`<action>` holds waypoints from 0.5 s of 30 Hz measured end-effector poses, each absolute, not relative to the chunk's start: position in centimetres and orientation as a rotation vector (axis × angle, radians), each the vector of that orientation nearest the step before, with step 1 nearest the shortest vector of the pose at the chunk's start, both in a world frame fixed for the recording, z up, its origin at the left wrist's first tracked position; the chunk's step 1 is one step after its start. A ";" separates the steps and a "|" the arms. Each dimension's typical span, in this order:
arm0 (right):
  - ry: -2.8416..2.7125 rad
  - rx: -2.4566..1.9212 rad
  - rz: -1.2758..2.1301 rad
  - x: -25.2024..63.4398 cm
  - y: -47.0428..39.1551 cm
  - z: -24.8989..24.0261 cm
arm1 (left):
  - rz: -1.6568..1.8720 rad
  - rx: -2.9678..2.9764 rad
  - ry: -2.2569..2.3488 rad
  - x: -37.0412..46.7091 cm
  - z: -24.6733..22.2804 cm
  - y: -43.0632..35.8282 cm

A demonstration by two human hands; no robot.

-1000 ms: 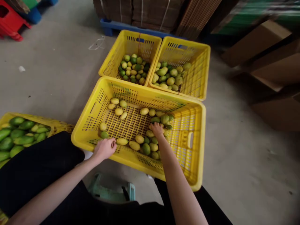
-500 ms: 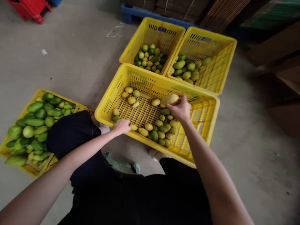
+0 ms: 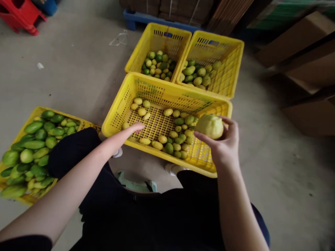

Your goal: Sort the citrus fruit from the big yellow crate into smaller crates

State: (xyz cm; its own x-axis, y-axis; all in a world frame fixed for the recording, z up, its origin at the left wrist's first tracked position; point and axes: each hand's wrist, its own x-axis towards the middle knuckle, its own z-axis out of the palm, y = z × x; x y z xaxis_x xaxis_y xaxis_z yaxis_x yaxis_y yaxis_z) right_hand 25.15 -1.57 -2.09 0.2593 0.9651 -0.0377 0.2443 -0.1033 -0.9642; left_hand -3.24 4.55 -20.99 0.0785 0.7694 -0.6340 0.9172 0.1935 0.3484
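Note:
My right hand is wrapped round a large pale yellow-green lemon, held up above the right end of the front yellow crate. My left hand is over the left part of this crate, fingers curled together; anything inside them is hidden. Beneath, several yellow and green lemons lie on the slotted floor, most of them grouped toward the middle and right. A smaller group of yellow lemons lies near the left wall, beyond my left hand.
Two yellow crates with more fruit stand behind the front one. At my left, a yellow crate is heaped with green fruit. Cardboard boxes stand right; a red stool is far left.
My right hand has lifted the large lemon up and to the right, closer to me. My left hand has drawn away from the crate's near rim, slightly upward. The view has shifted a little.

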 end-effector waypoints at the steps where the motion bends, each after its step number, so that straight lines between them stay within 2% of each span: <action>1: -1.160 -1.603 0.928 25.5 -1.6 -2.4 | -0.281 1.617 1.721 -3.0 -21.7 5.7; 4: -1.176 -1.721 0.905 26.5 -1.5 -2.8 | -0.400 1.705 1.712 -1.7 -23.5 8.7; 15: -1.178 -1.809 0.961 27.1 -0.7 -3.4 | -0.451 2.072 1.356 -0.9 -30.6 14.8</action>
